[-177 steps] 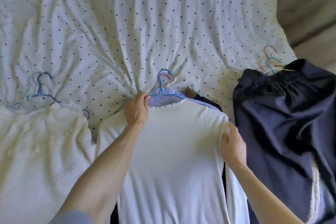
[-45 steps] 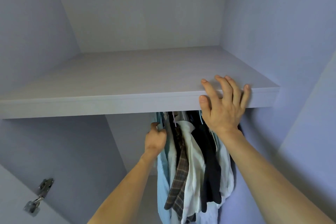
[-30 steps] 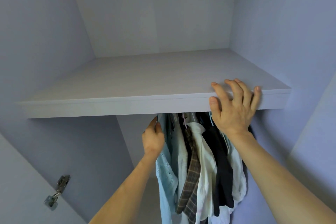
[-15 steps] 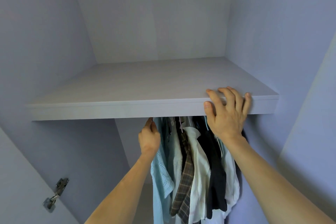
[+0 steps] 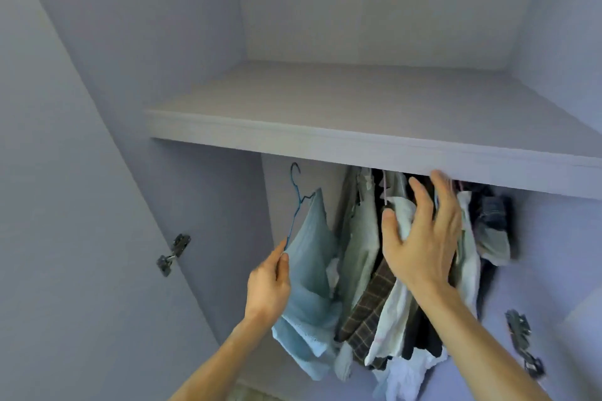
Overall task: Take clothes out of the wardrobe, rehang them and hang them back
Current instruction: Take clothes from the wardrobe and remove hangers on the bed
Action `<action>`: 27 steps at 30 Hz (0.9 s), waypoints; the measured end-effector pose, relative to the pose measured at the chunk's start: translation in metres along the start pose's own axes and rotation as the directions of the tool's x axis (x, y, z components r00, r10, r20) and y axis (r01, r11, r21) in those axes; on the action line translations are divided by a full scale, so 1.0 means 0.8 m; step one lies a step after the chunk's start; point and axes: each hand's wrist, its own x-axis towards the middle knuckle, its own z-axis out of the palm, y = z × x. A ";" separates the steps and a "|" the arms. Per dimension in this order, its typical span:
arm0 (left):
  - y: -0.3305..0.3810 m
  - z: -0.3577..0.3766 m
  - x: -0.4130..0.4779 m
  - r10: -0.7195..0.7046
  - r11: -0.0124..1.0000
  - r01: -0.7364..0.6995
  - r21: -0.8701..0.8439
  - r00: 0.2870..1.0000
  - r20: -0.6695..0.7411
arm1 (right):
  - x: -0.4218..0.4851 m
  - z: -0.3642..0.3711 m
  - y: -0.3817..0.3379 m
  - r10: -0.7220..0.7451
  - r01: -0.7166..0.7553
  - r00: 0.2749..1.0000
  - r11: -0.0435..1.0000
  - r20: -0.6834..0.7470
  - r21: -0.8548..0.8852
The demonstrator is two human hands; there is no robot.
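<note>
While in left hand (image 5: 268, 283), one hanger (image 5: 293, 218).

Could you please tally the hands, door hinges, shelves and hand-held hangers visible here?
Hands: 2, left hand and right hand
Hinges: 2
Shelf: 1
Hanger, blue, pinched by the left fingers: 1
Total: 6

shelf (image 5: 358, 101): pale board | clothes (image 5: 358, 238): hang bunched just beneath its front edge
</note>
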 end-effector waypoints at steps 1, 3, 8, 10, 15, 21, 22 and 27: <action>-0.009 -0.016 -0.015 -0.003 0.999 0.002 0.032 1.000 0.006 | -0.023 0.012 -0.016 0.071 -0.087 0.989 0.989 0.133 0.118; -0.024 -0.048 -0.050 0.002 0.992 -0.002 0.124 1.000 -0.003 | -0.057 0.039 -0.054 0.175 -0.320 0.877 0.908 0.448 0.272; -0.071 -0.123 -0.172 0.013 0.941 -0.016 0.339 1.000 0.010 | -0.119 0.105 -0.148 -0.057 -0.483 0.440 0.826 0.896 0.290; -0.091 -0.158 -0.221 -0.067 0.912 0.059 0.406 0.998 0.006 | -0.153 0.115 -0.197 -0.227 -0.427 0.299 0.837 0.927 0.342; -0.128 -0.239 -0.356 -0.317 0.755 0.356 0.550 0.933 -0.170 | -0.261 0.074 -0.326 -0.535 -0.210 0.219 0.791 0.816 0.575; -0.109 -0.263 -0.519 -0.540 0.689 0.704 0.173 0.657 -0.525 | -0.368 -0.044 -0.445 -0.868 -0.168 0.070 0.476 0.492 0.863; -0.102 -0.266 -0.538 -0.567 0.677 0.730 0.090 0.596 -0.569 | -0.382 -0.060 -0.460 -0.896 -0.190 0.029 0.430 0.443 0.883; -0.065 -0.286 -0.622 -0.663 0.628 0.721 -0.292 0.300 -0.686 | -0.432 -0.122 -0.519 -0.972 -0.352 -0.066 0.234 0.225 0.907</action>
